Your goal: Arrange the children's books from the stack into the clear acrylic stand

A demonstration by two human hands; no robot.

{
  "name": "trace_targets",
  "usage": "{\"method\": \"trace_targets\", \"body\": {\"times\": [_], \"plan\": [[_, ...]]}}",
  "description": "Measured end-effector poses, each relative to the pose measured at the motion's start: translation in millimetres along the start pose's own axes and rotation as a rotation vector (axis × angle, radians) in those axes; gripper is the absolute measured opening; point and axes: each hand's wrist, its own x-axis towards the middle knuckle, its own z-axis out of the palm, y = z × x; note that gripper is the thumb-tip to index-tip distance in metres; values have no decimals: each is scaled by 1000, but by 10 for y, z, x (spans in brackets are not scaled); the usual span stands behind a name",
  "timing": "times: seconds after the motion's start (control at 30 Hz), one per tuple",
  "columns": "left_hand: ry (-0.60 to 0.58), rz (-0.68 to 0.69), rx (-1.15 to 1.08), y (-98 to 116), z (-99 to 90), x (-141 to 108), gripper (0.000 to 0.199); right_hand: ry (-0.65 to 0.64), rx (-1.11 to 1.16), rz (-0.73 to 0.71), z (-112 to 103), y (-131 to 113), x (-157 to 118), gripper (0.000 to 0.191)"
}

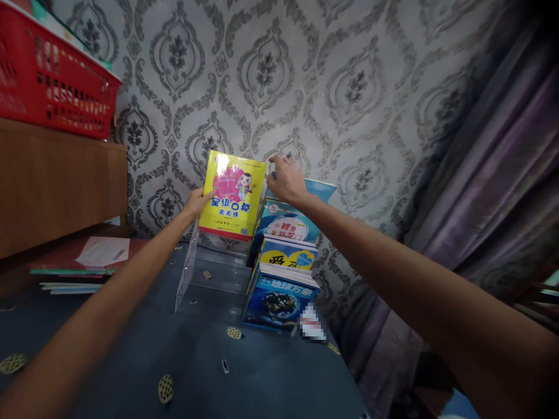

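Note:
A yellow book with a pink circle and a cartoon figure stands upright at the back of a clear tiered rack. My left hand grips its left edge, the thumb on the cover. Near the book's upper right corner is my right hand, fingers bent above the right row; whether its fingertips touch anything is unclear. That row holds a teal book, a yellow and blue book and, in front, a blue globe book. A light blue book rises behind them.
At the left, a red basket sits on a wooden cabinet. Stacked books with a white paper on top lie beneath it. A patterned dark tablecloth covers the table; patterned wallpaper is behind, and a grey curtain hangs at the right.

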Motion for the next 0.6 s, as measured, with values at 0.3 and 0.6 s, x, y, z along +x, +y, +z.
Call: {"method": "trace_targets", "body": {"times": [0.3, 0.6], "plan": [[-23, 41, -44, 79, -10, -54, 69, -37, 6, -7, -14, 12, 128, 45], [-115, 54, -30, 134, -49, -110, 58, -151, -19, 46, -36, -2, 312, 43]]}}
